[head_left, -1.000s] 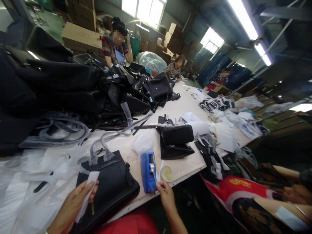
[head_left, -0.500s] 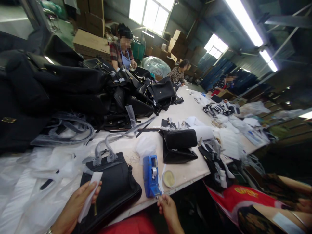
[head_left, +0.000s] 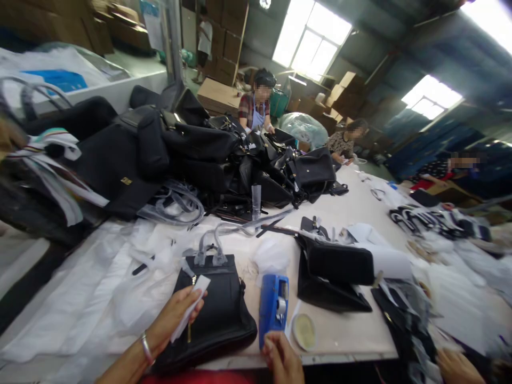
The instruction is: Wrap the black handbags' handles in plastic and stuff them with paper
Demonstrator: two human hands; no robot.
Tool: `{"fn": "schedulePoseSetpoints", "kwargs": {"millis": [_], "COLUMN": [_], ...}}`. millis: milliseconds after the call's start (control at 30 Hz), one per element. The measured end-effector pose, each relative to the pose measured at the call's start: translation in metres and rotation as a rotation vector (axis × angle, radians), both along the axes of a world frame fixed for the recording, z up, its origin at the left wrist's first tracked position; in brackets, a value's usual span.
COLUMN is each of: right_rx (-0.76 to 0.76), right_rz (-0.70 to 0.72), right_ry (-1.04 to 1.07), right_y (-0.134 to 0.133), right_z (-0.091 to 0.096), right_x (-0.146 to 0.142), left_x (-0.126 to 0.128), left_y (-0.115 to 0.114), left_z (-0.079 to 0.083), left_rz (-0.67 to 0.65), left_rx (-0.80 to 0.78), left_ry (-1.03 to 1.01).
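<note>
My left hand is closed around a folded white strip, perhaps paper or thin foam. It is over a black handbag that lies flat at the table's front edge, its handles wrapped in clear film. A gold zip pull hangs below the strip. My right hand is at the near end of a blue tape dispenser, its thumb and fingers pinched together. What they pinch, if anything, is hidden. A roll of tape sits in the dispenser.
A round, shallow tin stands right of the dispenser. Another black bag lies behind it. White wrapping covers the table at left; black bags are heaped behind. A co-worker's hand is at lower right; other people work farther back.
The view has swung left, so the bags and dispenser appear farther right. My left hand still holds the white strip, and my right hand stays by the dispenser's near end, now covering it more.
</note>
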State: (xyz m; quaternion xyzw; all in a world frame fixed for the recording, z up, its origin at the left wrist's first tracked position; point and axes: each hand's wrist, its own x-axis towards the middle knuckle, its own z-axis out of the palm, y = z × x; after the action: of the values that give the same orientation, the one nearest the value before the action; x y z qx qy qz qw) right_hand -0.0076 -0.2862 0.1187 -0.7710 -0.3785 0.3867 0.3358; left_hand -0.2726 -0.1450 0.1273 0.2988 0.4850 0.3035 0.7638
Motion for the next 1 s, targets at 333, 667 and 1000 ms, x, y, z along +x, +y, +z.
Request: {"fn": "schedulePoseSetpoints", "kwargs": {"millis": [333,667,1000], "right_rx": [0.185,0.206,0.146], "right_rz": [0.522,0.672,0.511], "right_ry": [0.165,-0.157,0.442], "right_y": [0.146,0.161,0.158], "right_z": [0.04,0.033,-0.01], "right_x": [-0.109,-0.112,-0.127], "left_x": [0.001,-0.007,-0.024], "left_y": [-0.002,-0.002,0.006], "left_z": [-0.012,-0.019,-0.015], "left_rz": [-0.072,-0.081,0.013], "left_rx": [0.257,0.302,-0.153], "left_ry": [0.097,0.115,-0.535]}}
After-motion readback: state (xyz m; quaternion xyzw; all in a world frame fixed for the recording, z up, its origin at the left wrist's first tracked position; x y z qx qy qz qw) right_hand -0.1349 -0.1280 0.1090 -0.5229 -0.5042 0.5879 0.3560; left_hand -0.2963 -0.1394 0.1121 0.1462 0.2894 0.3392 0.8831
